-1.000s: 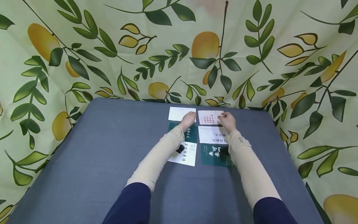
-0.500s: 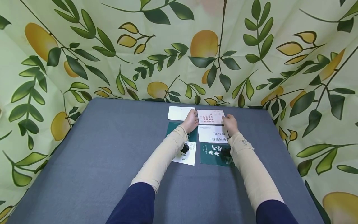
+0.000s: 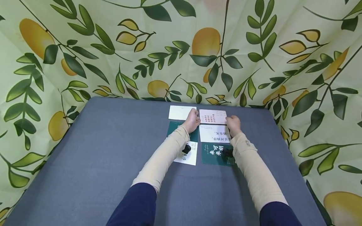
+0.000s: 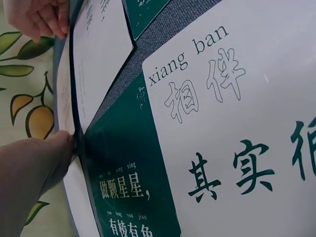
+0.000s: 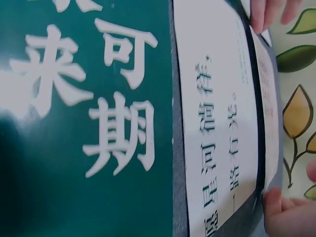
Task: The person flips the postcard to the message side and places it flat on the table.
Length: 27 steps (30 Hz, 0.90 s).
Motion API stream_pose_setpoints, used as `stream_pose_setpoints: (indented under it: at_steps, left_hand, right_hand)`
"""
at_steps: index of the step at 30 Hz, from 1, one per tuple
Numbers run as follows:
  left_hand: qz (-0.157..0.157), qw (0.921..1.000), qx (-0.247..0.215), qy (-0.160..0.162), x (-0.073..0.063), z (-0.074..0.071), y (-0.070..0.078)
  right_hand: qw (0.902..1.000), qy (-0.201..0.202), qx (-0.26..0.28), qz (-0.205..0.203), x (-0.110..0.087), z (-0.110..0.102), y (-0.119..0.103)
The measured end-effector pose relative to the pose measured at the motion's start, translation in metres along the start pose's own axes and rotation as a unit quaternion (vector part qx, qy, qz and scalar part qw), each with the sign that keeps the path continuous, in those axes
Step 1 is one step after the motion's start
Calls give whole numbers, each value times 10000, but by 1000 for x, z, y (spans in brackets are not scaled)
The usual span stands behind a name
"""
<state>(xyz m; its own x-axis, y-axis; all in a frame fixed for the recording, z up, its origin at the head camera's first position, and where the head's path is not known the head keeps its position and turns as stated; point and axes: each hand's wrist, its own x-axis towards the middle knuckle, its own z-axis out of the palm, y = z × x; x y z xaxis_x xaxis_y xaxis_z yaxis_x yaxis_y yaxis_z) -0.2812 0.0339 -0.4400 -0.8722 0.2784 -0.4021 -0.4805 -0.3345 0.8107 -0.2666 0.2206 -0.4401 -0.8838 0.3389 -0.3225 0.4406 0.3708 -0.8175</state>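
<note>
A pale pink card with red writing lies at the back of the right column of cards. My left hand pinches its left edge near the front corner, thumb toward me, fingers curled. At the opposite edge my right hand pinches the card's right side; in the right wrist view its thumb and fingers meet at the corner. Just in front lies a white card with black writing. Left of the pink card is a plain white card, partly covered by my left hand.
In front lie a green card and a white card on the left, and another green card on the right, under my forearms. A grey cloth covers the table. A leaf-patterned curtain hangs behind its back edge.
My left hand has shifted right from the plain white card's edge to the pink card's left edge. My right hand's fingertips have slid slightly outward to the pink card's right edge.
</note>
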Motion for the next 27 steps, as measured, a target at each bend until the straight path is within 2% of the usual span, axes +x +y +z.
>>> stream_pose_setpoints:
  at_steps: [6,13,19,27]
  left_hand:
    - [101,9999,126,54,-2,-1,1]
    - [229,9977,636,29,-8,-3,4]
    - [285,9941,1046,-83,-10,-4,7]
    - [285,9906,1336,44,-10,-2,10]
  right_hand:
    - [9987,286,427,19,-7,-1,-4]
    - [9977,238,633,52,-12,-2,-6]
    - [9962,192,829,-166,-17,-2,-9]
    - [9930,292,1127,-200,-19,0,-12]
